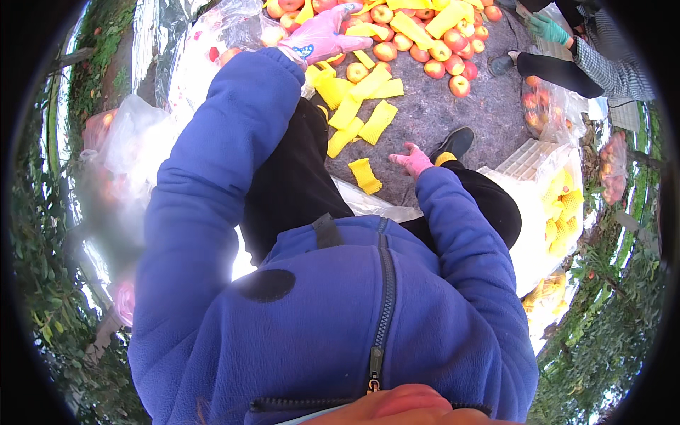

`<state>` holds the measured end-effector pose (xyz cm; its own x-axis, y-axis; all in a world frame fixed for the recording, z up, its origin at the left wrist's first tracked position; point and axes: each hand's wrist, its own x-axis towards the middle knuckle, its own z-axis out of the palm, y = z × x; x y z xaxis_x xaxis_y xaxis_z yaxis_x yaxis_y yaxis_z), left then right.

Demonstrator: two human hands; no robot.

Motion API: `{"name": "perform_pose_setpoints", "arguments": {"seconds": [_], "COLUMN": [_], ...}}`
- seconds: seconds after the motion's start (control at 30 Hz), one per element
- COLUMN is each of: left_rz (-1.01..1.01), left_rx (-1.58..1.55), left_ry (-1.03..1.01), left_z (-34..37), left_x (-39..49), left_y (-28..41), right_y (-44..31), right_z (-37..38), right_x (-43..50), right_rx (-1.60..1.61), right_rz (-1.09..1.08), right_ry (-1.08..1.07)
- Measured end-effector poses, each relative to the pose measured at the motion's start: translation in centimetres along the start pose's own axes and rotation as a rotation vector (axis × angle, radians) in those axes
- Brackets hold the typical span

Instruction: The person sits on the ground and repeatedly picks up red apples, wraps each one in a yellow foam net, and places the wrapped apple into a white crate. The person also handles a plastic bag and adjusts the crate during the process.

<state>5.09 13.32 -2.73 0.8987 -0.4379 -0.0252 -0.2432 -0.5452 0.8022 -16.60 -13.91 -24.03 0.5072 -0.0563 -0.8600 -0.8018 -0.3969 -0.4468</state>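
Observation:
My left hand (328, 38), in a pink glove with a blue print, is stretched out over the near left edge of a heap of red-and-yellow apples (455, 39). Its thumb and fingers are spread, and I see nothing held in them. My right hand (412, 160), also pink-gloved, hovers beside my shoe with its fingers apart and nothing in them. Several yellow foam net sleeves (378, 122) lie scattered between the hands, and more rest on the apples. A single foam net sleeve (365, 176) lies just left of my right hand.
Grey cloth (425, 114) covers the ground. Right of me are a whitish ribbed tray (523, 159) and a plastic-lined container of sleeved apples (562, 212). Bagged apples (542, 109) stand beyond. Another person's green-gloved hand (548, 27) is at upper right. Clear plastic (135, 133) lies left.

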Motion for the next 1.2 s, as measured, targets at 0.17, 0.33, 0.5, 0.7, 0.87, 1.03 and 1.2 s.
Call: {"name": "perform_pose_setpoints", "arguments": {"seconds": [0.17,0.33,0.5,0.7,0.87,1.03,1.2], "left_rz": [-0.015,-0.353,-0.536,-0.472,-0.155,0.157,0.128], "left_rx": [0.538,0.682,0.704,0.278,0.189,0.441,0.495], "left_ry": [-0.534,-0.770,-0.771,-0.821,-0.548,0.177,0.240], "left_z": [4.9,13.2,16.7,18.2,10.4,0.2,-4.1], "left_x": [5.8,6.4,3.6,6.4,16.7,28.5,29.9], "left_y": [-8.6,-18.9,-23.8,-23.1,-14.1,-7.0,-9.8], "right_y": [-2.0,-3.4,-7.2,-12.0,-21.7,-38.5,-41.6], "right_z": [3.4,8.0,12.1,9.7,-2.3,-15.7,-21.0], "right_x": [5.5,10.1,15.2,16.0,13.7,15.0,16.1], "right_rx": [0.312,0.558,0.449,0.713,0.635,0.607,0.375], "right_rz": [0.190,0.247,0.026,-0.126,-0.630,-0.876,-0.812], "right_ry": [-0.076,-0.156,0.160,-0.051,-0.009,-0.074,0.523]}}
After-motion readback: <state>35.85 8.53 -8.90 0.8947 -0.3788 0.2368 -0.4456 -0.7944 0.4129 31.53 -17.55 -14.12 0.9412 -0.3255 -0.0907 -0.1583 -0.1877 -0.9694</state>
